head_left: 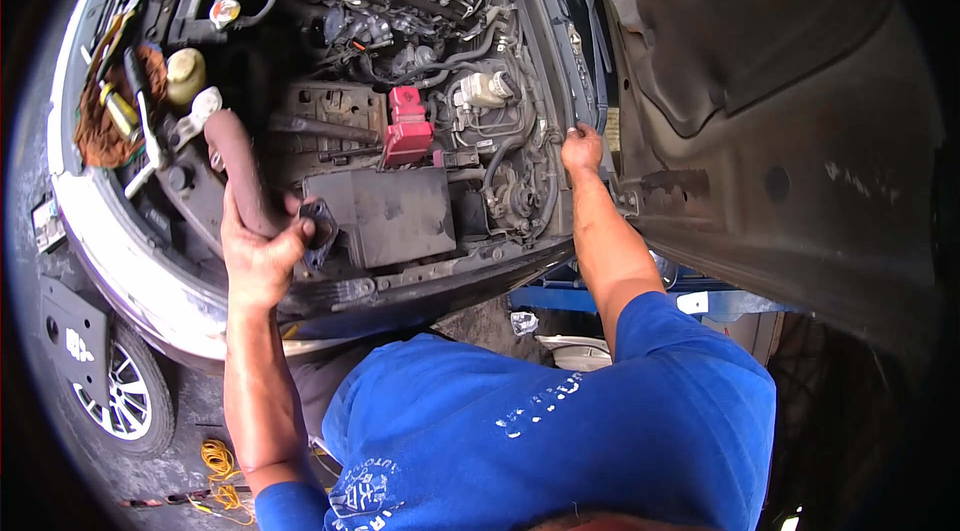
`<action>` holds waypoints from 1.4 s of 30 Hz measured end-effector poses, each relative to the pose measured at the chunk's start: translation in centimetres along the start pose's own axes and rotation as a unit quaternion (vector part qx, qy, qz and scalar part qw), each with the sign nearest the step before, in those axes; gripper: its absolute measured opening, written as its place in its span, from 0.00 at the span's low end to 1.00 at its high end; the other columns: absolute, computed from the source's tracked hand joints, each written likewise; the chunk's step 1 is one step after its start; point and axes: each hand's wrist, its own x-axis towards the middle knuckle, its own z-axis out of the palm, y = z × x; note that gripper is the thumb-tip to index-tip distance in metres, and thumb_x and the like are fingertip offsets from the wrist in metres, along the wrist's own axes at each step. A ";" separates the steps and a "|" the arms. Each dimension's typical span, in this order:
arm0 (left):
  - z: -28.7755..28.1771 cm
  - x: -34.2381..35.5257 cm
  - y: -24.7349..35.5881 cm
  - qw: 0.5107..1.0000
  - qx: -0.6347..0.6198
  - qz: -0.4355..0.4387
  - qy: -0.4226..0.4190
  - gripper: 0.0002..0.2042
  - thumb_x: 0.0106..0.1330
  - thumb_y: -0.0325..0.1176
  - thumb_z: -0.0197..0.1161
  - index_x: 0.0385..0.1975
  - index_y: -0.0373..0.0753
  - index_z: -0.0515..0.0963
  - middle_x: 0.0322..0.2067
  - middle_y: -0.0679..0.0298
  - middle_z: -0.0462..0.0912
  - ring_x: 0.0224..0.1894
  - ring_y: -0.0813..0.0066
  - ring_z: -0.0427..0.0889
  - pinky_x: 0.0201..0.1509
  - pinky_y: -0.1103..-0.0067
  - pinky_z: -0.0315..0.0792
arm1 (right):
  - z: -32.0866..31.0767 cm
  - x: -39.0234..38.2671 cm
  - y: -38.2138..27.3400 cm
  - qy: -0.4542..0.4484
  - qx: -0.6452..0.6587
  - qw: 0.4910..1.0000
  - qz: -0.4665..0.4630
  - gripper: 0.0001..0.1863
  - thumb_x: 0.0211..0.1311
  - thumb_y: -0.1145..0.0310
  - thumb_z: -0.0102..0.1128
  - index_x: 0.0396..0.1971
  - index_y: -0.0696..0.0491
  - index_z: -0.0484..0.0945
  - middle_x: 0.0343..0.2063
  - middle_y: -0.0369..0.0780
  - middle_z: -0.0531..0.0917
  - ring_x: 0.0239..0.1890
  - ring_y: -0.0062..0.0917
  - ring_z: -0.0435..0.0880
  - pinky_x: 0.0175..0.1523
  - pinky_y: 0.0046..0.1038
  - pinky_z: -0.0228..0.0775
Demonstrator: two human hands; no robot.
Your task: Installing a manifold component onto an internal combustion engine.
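My left hand (258, 256) is wrapped round a curved, brown, rusty metal pipe (240, 166) with a flange at each end. The hand holds it above the front left of the engine bay, close to a black box cover (385, 216). At the cowl edge near the raised hood, my right hand (582, 151) has its fingers curled together. Whatever they hold, if anything, is too small to make out. A red terminal cover (408, 126) and a brake fluid reservoir (485, 89) sit between the two hands.
Tools, among them a yellow-handled screwdriver (118, 111), lie on a brown rag (95, 131) at the car's front. The open hood (760, 131) rises at the right. A wheel (125, 396) and a yellow cord (220, 461) lie on the floor at the lower left.
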 end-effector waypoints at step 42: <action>-1.3 0.4 -2.7 0.990 0.026 -0.110 -0.081 0.24 0.49 0.32 0.79 0.42 0.34 0.73 0.32 0.62 0.80 0.33 0.76 0.79 0.42 0.80 0.74 | 3.4 16.4 -1.9 0.091 -0.052 0.991 -0.088 0.13 0.64 0.64 0.58 0.42 0.55 0.82 0.39 0.50 0.86 0.45 0.46 0.84 0.52 0.38 0.75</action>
